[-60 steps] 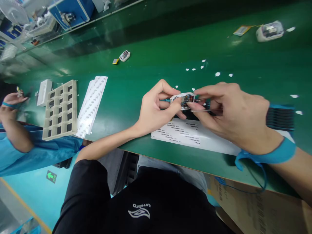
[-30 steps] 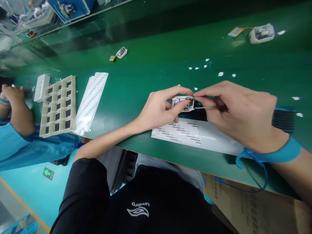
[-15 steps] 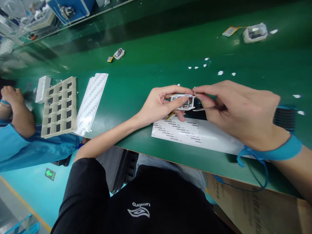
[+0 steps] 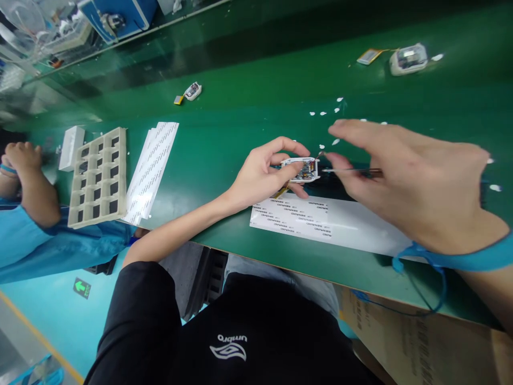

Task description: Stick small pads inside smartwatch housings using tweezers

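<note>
"What's changed?"
"The right hand has spread its forefinger away; its grip keeps a thin tool."
"So the left hand alone grips the white case, above the desk."

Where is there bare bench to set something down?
Between the slanted sheets and the left hand; also between the far-left casing and the far-right casing. It is crowded near the right hand, with the held casing, printed sheet and white bits.
</note>
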`<state>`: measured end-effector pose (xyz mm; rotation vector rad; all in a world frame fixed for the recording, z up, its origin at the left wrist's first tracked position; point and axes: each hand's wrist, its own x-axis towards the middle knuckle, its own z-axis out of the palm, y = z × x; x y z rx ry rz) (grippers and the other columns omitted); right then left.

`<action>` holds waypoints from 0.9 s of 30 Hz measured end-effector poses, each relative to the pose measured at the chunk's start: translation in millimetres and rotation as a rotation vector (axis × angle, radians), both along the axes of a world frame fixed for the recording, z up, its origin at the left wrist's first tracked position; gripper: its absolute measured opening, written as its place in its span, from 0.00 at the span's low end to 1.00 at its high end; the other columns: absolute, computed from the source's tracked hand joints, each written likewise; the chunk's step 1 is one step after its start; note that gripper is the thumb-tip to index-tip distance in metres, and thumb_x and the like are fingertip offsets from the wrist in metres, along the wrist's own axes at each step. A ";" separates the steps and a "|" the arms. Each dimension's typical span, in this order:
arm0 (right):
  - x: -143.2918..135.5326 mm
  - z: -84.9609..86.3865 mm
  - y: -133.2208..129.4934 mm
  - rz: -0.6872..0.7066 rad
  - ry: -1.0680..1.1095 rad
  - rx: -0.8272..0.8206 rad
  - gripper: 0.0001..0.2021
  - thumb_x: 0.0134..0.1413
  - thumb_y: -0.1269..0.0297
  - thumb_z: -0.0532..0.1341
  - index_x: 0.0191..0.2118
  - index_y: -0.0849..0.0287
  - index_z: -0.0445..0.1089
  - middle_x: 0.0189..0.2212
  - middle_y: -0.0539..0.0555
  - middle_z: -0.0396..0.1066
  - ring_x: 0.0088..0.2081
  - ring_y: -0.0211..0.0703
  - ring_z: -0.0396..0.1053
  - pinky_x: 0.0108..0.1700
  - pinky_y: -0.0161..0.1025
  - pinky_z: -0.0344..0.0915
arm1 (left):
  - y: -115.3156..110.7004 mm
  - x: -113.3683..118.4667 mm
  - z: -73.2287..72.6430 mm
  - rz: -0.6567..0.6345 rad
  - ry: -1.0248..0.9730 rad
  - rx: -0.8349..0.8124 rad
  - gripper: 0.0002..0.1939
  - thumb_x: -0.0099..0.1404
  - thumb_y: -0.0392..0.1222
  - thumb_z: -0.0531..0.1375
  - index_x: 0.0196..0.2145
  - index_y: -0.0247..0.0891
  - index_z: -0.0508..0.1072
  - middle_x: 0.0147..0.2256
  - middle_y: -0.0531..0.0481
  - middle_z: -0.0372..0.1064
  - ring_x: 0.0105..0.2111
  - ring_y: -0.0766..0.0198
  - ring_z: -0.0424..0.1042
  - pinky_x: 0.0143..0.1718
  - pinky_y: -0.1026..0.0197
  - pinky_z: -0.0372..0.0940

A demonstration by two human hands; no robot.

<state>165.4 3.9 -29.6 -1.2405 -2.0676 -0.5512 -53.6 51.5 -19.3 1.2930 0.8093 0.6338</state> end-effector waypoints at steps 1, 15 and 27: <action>-0.4 -0.4 -0.6 0.015 -0.038 -0.014 0.12 0.74 0.65 0.63 0.58 0.54 0.73 0.52 0.50 0.83 0.42 0.37 0.83 0.28 0.35 0.64 | -0.3 0.2 0.4 0.002 0.002 0.000 0.04 0.74 0.34 0.62 0.44 0.40 0.69 0.32 0.56 0.79 0.24 0.66 0.82 0.28 0.66 0.76; -1.1 0.8 -12.4 0.204 -0.134 0.037 0.19 0.65 0.80 0.57 0.57 0.59 0.71 0.50 0.50 0.84 0.42 0.41 0.84 0.29 0.36 0.72 | -15.4 2.3 -7.3 0.064 0.054 0.218 0.11 0.68 0.35 0.66 0.40 0.42 0.66 0.29 0.60 0.74 0.22 0.73 0.76 0.21 0.70 0.63; -13.5 10.2 -10.7 0.222 0.315 -0.286 0.10 0.75 0.60 0.63 0.43 0.54 0.80 0.25 0.44 0.76 0.22 0.30 0.68 0.24 0.32 0.61 | -17.3 -4.7 -1.9 0.012 0.028 0.431 0.14 0.71 0.50 0.69 0.39 0.42 0.69 0.32 0.56 0.77 0.29 0.66 0.82 0.29 0.65 0.75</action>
